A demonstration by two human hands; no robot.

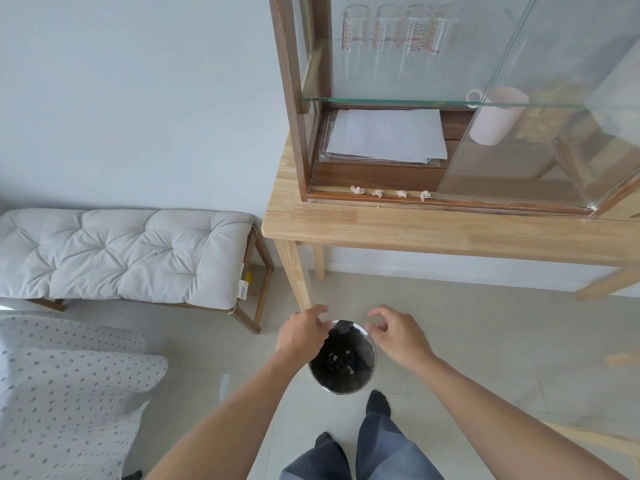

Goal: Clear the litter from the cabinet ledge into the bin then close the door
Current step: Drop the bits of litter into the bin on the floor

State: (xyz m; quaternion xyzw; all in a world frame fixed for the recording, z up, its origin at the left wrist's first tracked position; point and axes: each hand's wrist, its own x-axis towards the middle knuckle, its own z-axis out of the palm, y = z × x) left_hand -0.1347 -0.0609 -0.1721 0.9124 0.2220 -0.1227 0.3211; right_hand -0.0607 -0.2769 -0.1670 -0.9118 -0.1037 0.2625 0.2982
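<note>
Several small crumpled paper scraps [390, 193] lie in a row on the front ledge of the dark wood glass cabinet [294, 109]. Its glass door [540, 133] is slid to the right, leaving the left side open. On the floor below stands a round bin [343, 362] with a black liner and a few pale bits inside. My left hand [304, 332] hovers over the bin's left rim with fingers loosely curled and nothing visible in it. My right hand [398, 334] hovers over the right rim, fingers apart and empty.
The cabinet stands on a light wood table [398, 226]; inside are a paper stack [384, 136], a pink mug [495, 116] and glasses on a glass shelf. A cushioned bench [121, 254] is at the left, a dotted cushion [69, 386] nearer. My feet [377, 403] are beside the bin.
</note>
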